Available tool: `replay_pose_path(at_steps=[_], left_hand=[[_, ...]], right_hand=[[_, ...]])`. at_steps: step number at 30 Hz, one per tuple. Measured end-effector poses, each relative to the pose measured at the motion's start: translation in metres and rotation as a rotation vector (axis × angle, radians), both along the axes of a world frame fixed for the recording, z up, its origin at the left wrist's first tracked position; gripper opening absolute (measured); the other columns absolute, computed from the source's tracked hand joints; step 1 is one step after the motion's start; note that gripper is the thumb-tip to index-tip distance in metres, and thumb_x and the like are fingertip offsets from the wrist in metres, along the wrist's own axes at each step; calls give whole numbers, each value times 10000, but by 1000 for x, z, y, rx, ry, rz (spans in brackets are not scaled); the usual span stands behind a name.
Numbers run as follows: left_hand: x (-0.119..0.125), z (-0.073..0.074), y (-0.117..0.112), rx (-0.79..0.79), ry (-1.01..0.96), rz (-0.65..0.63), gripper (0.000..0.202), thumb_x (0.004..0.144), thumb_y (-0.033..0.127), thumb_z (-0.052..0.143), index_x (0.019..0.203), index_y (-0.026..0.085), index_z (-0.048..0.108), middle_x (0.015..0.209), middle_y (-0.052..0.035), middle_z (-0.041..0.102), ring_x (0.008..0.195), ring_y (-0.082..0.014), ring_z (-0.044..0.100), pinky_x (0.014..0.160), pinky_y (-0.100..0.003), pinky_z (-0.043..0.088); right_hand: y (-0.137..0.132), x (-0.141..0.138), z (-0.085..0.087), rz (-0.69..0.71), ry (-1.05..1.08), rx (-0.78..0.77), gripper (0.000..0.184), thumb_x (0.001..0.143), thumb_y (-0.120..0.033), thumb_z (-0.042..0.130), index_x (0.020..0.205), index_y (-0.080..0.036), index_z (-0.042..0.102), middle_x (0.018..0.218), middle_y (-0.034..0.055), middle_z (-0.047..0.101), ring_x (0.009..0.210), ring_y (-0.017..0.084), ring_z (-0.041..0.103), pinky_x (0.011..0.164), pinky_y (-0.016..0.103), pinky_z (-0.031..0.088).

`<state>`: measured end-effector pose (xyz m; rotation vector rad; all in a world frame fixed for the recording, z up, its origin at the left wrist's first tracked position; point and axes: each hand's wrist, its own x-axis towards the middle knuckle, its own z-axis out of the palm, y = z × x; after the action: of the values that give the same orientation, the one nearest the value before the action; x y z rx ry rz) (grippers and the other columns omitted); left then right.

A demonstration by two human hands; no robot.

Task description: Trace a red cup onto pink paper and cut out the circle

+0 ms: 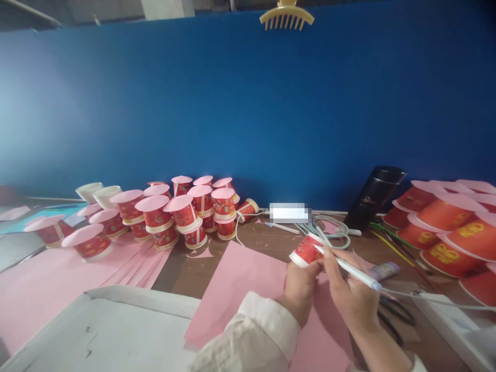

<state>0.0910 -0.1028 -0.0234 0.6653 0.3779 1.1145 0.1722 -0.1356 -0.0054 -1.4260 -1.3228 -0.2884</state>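
My left hand (300, 289) is closed around a red paper cup (309, 250) with a white rim, held tilted above a pink sheet of paper (248, 274). In my right hand (354, 294) is a white pen (358, 273), gripped between thumb and fingers. The pen's tip points at the cup's side; whether it touches the surface I cannot tell. Beneath both hands lies the pink paper, partly hidden by my forearms.
Stacked red cups topped with pink discs (155, 203) stand at left; bigger red cups (453, 237) fill the right. A black bottle (374, 199), coiled cable (333, 230), glue stick (383, 270) and black-handled scissors (399, 312) lie nearby. A blue partition (232, 103) rises behind.
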Motion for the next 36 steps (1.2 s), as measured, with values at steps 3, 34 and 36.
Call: replay_pose_path(at_steps=[3,34,36], left_hand=[[-1,2,0,-5,7,-3,336,678,263,798,983,139,729,969,-86,717,876,-215,635,917,-371,455],[4,-13,5,-22,-59,30,325,671,224,786,976,135,720,945,-84,716,883,-221,639,910,-371,450],[4,-14,6,-15,-79,30,325,683,221,780,990,134,718,949,-85,714,890,-220,637,918,-372,445]], right_hand=[[1,0,0,0,-15,18,236,928,-387,546,879,-203,685,815,73,721,733,211,649,775,376,510],[2,-1,1,-31,-135,71,173,938,-311,566,907,-169,660,804,64,700,726,184,652,684,307,497],[2,-1,0,-28,-122,65,176,937,-314,565,905,-169,661,801,64,700,719,184,651,681,308,498]])
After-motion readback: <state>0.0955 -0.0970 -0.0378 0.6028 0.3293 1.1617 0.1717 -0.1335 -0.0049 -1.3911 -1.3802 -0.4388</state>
